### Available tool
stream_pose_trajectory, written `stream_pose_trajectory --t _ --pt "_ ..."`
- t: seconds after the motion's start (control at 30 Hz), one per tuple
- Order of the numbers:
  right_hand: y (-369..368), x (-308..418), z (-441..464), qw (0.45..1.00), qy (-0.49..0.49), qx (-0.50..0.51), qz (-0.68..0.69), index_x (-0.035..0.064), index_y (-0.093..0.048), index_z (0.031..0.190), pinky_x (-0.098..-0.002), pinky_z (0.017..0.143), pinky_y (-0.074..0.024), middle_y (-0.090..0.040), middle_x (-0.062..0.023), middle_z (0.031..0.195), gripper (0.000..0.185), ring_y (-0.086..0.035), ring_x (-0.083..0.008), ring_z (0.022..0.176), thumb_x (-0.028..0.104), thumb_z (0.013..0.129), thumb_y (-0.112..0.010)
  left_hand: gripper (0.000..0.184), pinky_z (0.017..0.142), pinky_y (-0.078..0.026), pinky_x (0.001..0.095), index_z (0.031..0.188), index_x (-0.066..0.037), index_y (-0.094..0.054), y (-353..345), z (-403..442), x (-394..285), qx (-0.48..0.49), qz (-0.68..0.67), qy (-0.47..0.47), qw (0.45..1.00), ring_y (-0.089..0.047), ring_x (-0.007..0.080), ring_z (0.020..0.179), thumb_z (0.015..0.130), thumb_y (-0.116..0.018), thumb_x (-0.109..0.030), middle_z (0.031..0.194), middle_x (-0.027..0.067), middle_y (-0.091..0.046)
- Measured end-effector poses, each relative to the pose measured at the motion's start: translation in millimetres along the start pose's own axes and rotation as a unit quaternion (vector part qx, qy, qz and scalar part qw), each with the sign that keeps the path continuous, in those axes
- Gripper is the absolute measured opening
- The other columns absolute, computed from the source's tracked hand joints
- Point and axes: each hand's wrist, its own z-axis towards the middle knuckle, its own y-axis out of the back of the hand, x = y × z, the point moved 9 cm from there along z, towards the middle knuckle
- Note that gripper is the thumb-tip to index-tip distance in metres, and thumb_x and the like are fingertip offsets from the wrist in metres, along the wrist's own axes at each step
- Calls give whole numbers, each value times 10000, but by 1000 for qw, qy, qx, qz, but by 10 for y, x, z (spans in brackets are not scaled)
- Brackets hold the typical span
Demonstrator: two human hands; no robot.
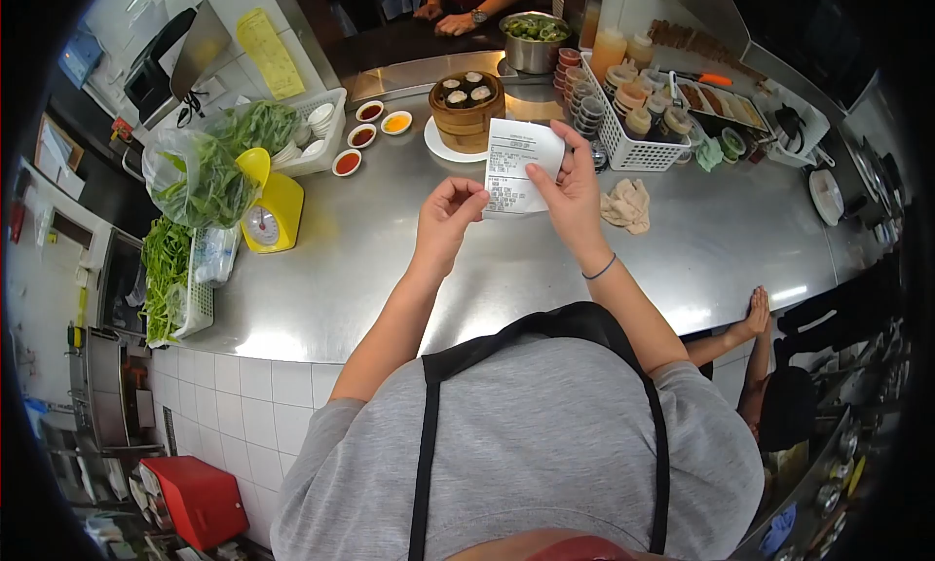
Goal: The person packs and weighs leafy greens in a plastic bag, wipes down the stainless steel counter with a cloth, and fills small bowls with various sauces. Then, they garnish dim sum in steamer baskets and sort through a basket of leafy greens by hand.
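Note:
Both my hands hold a white printed paper slip (516, 162) over the steel counter (390, 269). My left hand (453, 218) pinches its lower left corner, and my right hand (568, 186) grips its right side with the thumb on the front. Just behind the slip, a round bamboo steamer (466, 128) with several dumplings rests on a white plate (436, 144). Left of the steamer are several small sauce dishes (361, 135), with red, dark and yellow contents. A crumpled beige cloth (626, 206) lies right of my right hand.
A yellow scale (284, 213), bagged greens (200, 176) and baskets stand at the left. Back right, a white basket (648, 155) holds bottles beside stacked sauce cups. A metal pot (535, 50) is near a person across the counter (467, 23). Another person is at the lower right (787, 405).

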Motion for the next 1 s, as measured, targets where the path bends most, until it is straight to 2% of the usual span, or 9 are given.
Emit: stream_pose_trajectory --t 0.1,0.33,0.53,0.63,0.73,0.8,0.9,0.97,1.0 --pt "3 14 -24 1000 7 -2 -16 28 -339 1260 -223 737 -472 -588 -114 1020 493 -581 -115 902 6 828 -574 94 635 -393 203 847 -36 -578 -26 13 13 6 13 10 1000 -482 62 677 801 -635 -95 753 -6 -574" --pt "10 8 -33 999 7 4 -32 24 -362 1251 -217 767 -459 -582 -109 1033 479 -567 -108 933 8 825 -579 67 642 -387 206 836 -34 -572 -64 38 60 12 18 2 1000 -480 67 675 798 -610 -74 756 -11 -568" --pt "10 -21 -19 999 14 -7 -32 18 -377 1246 -219 775 -457 -559 -98 1072 469 -558 -102 948 1 823 -578 42 703 -388 219 834 -38 -573 -27 80 110 9 -78 26 997 -494 74 705 806 -562 -66 768 -9 -571" --pt "-15 -42 -21 1000 -7 12 -29 17 -381 1248 -224 796 -447 -537 -93 1097 469 -542 -106 978 5 824 -581 38 698 -389 207 833 -35 -577 -53 30 73 -8 -44 5 999 -495 65 714 810 -570 -64 774 -11 -573" --pt "-13 -37 -27 997 36 13 -65 16 -376 1253 -233 825 -432 -514 -97 1126 475 -524 -118 1010 8 825 -581 30 664 -386 190 807 -26 -574 -11 61 60 -18 0 -44 999 -484 48 718 814 -580 -54 764 -30 -559" --pt "-18 -54 -46 998 18 16 -63 10 -372 1255 -242 854 -417 -509 -100 1127 478 -511 -132 1030 -6 823 -574 54 661 -387 202 786 -30 -570 39 75 97 -17 37 -49 998 -478 49 708 821 -570 -72 755 -27 -554" --pt "-80 -67 -66 997 24 60 -49 1 -303 1291 -257 885 -414 -486 -117 1164 533 -504 -157 1065 -41 822 -552 104 684 -402 212 770 -30 -566 112 67 142 -15 11 -61 998 -508 72 717 831 -561 -114 739 -13 -561" --pt "26 -156 -84 999 -32 25 -3 21 -233 1336 -259 854 -445 -525 -136 1109 609 -545 -174 1018 -63 815 -538 149 724 -423 228 789 -22 -588 176 8 288 -20 -72 3 997 -551 107 764 840 -555 -159 726 12 -575" --pt "52 -184 -87 998 -51 35 6 36 -198 1354 -256 823 -462 -545 -136 1060 647 -565 -174 978 -69 811 -535 149 724 -423 228 789 -22 -588 235 -22 300 -27 -76 -7 997 -551 107 764 840 -555 -159 726 12 -575"
